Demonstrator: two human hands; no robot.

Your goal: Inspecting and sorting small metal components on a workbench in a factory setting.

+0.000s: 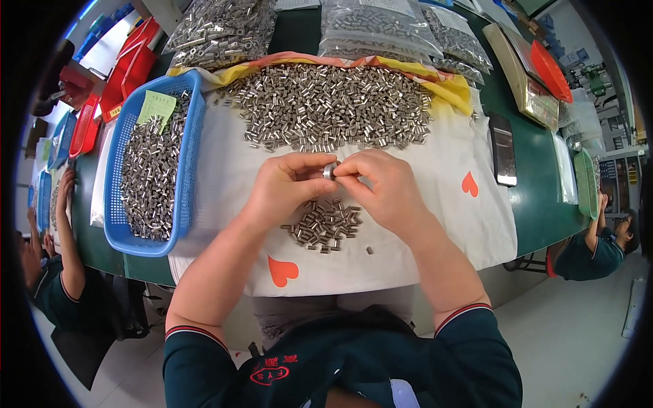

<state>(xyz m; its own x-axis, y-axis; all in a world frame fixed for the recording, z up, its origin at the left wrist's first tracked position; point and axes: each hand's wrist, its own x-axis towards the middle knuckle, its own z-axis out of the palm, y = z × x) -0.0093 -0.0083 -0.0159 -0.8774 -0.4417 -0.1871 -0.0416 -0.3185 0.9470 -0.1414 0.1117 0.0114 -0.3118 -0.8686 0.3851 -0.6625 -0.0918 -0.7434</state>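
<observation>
Between my hands, over the white cloth, is a small shiny metal piece, round like a short sleeve. My left hand pinches it between thumb and fingertips. On its other side, my right hand has thumb and forefinger closed at the piece; whether a second small part sits in those fingertips is hidden. A small heap of short metal sleeves lies just below my hands, with one loose sleeve to its right. Beyond my hands spreads a large heap of the same sleeves.
At left stands a blue plastic basket of metal parts with a yellow-green note. Bags of parts line the back. A phone lies right on the green table. Other people work at both sides.
</observation>
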